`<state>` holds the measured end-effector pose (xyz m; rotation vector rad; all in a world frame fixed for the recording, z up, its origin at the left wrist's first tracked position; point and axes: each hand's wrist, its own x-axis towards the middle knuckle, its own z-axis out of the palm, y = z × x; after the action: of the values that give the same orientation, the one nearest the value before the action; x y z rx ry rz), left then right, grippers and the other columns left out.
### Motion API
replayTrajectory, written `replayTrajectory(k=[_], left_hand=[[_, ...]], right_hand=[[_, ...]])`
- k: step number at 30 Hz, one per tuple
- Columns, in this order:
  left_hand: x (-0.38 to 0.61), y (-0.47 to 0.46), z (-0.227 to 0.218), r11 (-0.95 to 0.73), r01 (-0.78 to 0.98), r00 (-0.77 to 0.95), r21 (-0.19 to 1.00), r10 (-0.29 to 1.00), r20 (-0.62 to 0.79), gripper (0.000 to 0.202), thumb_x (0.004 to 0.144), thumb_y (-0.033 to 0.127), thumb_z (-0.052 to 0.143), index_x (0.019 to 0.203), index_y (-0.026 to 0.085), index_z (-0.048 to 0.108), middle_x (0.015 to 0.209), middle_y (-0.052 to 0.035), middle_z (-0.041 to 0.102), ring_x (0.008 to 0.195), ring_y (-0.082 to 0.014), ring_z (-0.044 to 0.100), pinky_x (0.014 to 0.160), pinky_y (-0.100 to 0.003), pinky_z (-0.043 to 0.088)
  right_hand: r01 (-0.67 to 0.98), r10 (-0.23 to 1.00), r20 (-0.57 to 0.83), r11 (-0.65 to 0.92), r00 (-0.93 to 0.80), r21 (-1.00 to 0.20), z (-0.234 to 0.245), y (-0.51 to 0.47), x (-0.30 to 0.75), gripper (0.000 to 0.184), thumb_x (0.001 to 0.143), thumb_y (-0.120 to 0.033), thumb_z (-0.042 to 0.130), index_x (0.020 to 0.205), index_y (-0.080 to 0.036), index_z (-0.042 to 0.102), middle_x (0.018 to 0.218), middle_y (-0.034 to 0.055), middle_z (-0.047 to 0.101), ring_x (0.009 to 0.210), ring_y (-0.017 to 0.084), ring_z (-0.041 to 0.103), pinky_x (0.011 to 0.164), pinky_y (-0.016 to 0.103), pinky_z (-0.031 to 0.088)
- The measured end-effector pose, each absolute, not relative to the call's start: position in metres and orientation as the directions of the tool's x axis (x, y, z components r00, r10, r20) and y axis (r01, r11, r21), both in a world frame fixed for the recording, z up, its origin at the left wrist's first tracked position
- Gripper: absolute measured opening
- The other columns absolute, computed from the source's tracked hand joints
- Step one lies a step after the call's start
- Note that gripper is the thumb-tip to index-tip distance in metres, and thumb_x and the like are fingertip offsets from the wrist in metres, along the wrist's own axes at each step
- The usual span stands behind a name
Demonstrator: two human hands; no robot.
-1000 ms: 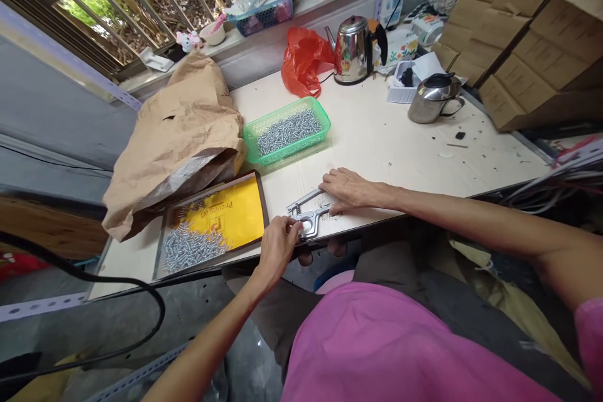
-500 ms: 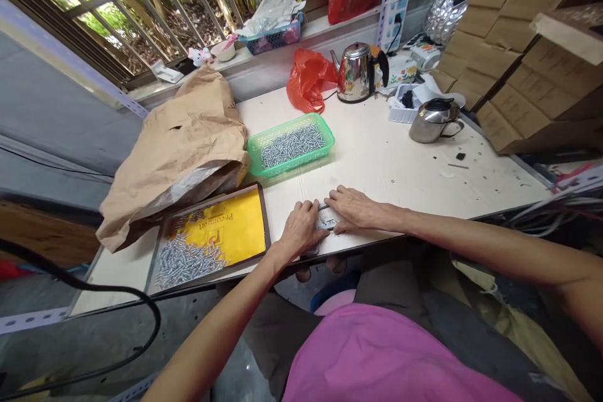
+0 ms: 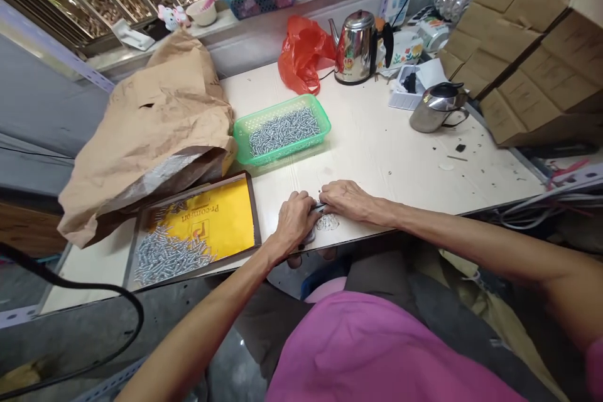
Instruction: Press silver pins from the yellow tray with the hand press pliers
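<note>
At the table's front edge my left hand and my right hand are close together with curled fingers. Between their fingertips they pinch a small flat grey piece, mostly hidden by the fingers, so its exact kind is unclear. Just below it a whitish, rough patch shows on the table top. To the left lies a shallow dark-rimmed tray with a yellow sheet and a heap of silvery screw-like pins. Behind my hands stands a green plastic basket holding many short metal pins.
A large brown paper bag lies at the left. Along the back are a red plastic bag and a steel kettle. A small steel pot stands at the right, beside stacked cardboard boxes.
The flat grey piece lay flat between my hands; now it appears tipped up and the whitish patch is uncovered. My fingers are drawn closer together. The camera view has shifted.
</note>
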<state>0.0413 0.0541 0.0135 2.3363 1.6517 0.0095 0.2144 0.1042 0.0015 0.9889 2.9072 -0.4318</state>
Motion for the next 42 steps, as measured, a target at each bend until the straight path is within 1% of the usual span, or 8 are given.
replayTrajectory(k=[5, 9, 15, 23, 27, 34, 38, 42], left_hand=[[0.04, 0.048, 0.011, -0.29, 0.937, 0.314, 0.194, 0.944, -0.102, 0.024, 0.086, 0.033, 0.059, 0.105, 0.019, 0.063, 0.1, -0.008, 0.061, 0.099, -0.0246, 0.053, 0.083, -0.035, 0.047], [0.044, 0.024, -0.002, -0.279, 0.924, 0.274, 0.261, 0.96, 0.056, 0.034, 0.088, 0.026, 0.055, 0.12, 0.014, 0.055, 0.126, -0.0146, 0.055, 0.118, -0.028, 0.049, 0.098, -0.042, 0.045], [0.065, -0.012, -0.025, -0.373, 0.844, 0.316, 0.385, 0.927, 0.204, 0.037, 0.095, 0.027, 0.044, 0.13, 0.016, 0.05, 0.14, -0.0149, 0.05, 0.137, -0.0295, 0.037, 0.109, -0.05, 0.037], [0.074, -0.018, -0.029, -0.405, 0.786, 0.345, 0.466, 0.914, 0.213, 0.041, 0.094, 0.036, 0.047, 0.13, 0.015, 0.05, 0.136, -0.0144, 0.054, 0.135, -0.0292, 0.041, 0.114, -0.051, 0.03], [0.073, -0.021, -0.034, -0.426, 0.761, 0.363, 0.488, 0.905, 0.223, 0.045, 0.093, 0.034, 0.049, 0.133, 0.013, 0.047, 0.138, -0.0159, 0.052, 0.135, -0.0305, 0.04, 0.112, -0.052, 0.031], [0.074, -0.03, -0.047, -0.424, 0.796, 0.379, 0.432, 0.906, 0.191, 0.055, 0.094, 0.04, 0.044, 0.138, 0.008, 0.043, 0.134, -0.0185, 0.054, 0.125, -0.0332, 0.049, 0.104, -0.048, 0.041], [0.073, -0.031, -0.051, -0.449, 0.806, 0.395, 0.385, 0.893, 0.214, 0.056, 0.093, 0.044, 0.045, 0.136, 0.008, 0.046, 0.13, -0.0173, 0.058, 0.123, -0.0341, 0.05, 0.1, -0.045, 0.043], [0.076, -0.033, -0.045, -0.488, 0.791, 0.412, 0.369, 0.871, 0.267, 0.052, 0.093, 0.044, 0.046, 0.129, 0.007, 0.052, 0.123, -0.0175, 0.062, 0.116, -0.0308, 0.055, 0.093, -0.038, 0.048]], right_hand=[[0.599, 0.606, -0.052, 0.763, -0.794, -0.244, 0.003, 0.107, 0.219, 0.025, 0.088, -0.038, 0.06, 0.099, -0.016, 0.065, 0.098, 0.0098, 0.061, 0.092, 0.021, 0.054, 0.074, 0.029, 0.035], [0.528, 0.536, -0.049, 0.805, -0.843, -0.27, 0.008, 0.117, 0.227, 0.049, 0.08, -0.056, 0.064, 0.108, -0.015, 0.064, 0.1, 0.0117, 0.059, 0.094, 0.024, 0.051, 0.076, 0.031, 0.038], [0.611, 0.623, -0.017, 0.761, -0.782, -0.218, 0.005, 0.12, 0.217, 0.021, 0.093, -0.025, 0.051, 0.103, -0.013, 0.066, 0.102, 0.0125, 0.061, 0.096, 0.021, 0.051, 0.081, 0.031, 0.035], [0.737, 0.738, -0.042, 0.666, -0.673, -0.114, 0.01, 0.14, 0.197, 0.02, 0.093, -0.025, 0.05, 0.098, -0.017, 0.068, 0.102, 0.0106, 0.063, 0.1, 0.024, 0.05, 0.08, 0.034, 0.033], [0.525, 0.521, -0.078, 0.828, -0.85, -0.198, 0.026, 0.111, 0.173, 0.025, 0.092, -0.024, 0.048, 0.106, -0.023, 0.069, 0.102, 0.0093, 0.061, 0.092, 0.022, 0.051, 0.076, 0.033, 0.036], [0.159, 0.159, -0.017, 0.969, -0.987, -0.187, 0.001, 0.069, 0.133, 0.008, 0.078, -0.02, 0.062, 0.071, -0.02, 0.066, 0.086, 0.0094, 0.058, 0.08, 0.023, 0.051, 0.073, 0.035, 0.04], [0.073, 0.081, 0.037, 0.979, -0.996, -0.192, -0.011, 0.072, 0.126, 0.009, 0.08, -0.015, 0.057, 0.075, -0.019, 0.064, 0.085, 0.0078, 0.059, 0.079, 0.021, 0.055, 0.074, 0.034, 0.042], [0.103, 0.204, 0.17, 0.877, -0.964, -0.469, 0.001, 0.074, 0.123, 0.017, 0.092, -0.022, 0.046, 0.085, -0.02, 0.062, 0.085, 0.0043, 0.06, 0.074, 0.016, 0.058, 0.067, 0.027, 0.044]])
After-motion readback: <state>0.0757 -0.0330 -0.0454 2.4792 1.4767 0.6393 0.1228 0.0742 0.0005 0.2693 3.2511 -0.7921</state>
